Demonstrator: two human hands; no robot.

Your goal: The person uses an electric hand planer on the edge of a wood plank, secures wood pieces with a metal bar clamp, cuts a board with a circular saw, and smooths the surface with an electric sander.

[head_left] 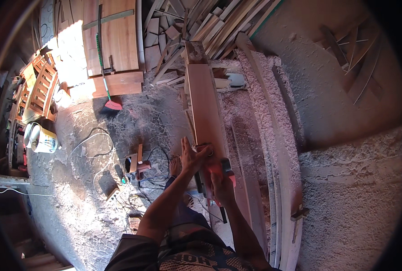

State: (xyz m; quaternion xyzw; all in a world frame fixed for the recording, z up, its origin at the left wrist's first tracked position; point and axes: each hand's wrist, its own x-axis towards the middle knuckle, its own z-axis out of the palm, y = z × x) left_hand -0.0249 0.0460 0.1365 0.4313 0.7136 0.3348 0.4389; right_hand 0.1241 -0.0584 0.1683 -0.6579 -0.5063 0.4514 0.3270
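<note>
A red handheld electric planer (pixel 215 168) rests on a long, reddish-brown wooden board (pixel 204 92) in front of me. My left hand (pixel 193 157) holds the planer's front end, some fingers stretched along the board's left edge and the others around the front knob. Behind it, my right hand (pixel 222 189) is wrapped around the rear handle. A dark cord hangs from the planer's back end. The planer's sole and the wood under it are hidden.
Shavings cover long planks (pixel 273 113) on my right. Offcuts (pixel 210 22) pile up beyond the board. On the left floor lie cables, a power tool (pixel 137 162), a red-headed broom (pixel 113 105) and white buckets (pixel 42 139). Wide panels (pixel 115 45) lie far left.
</note>
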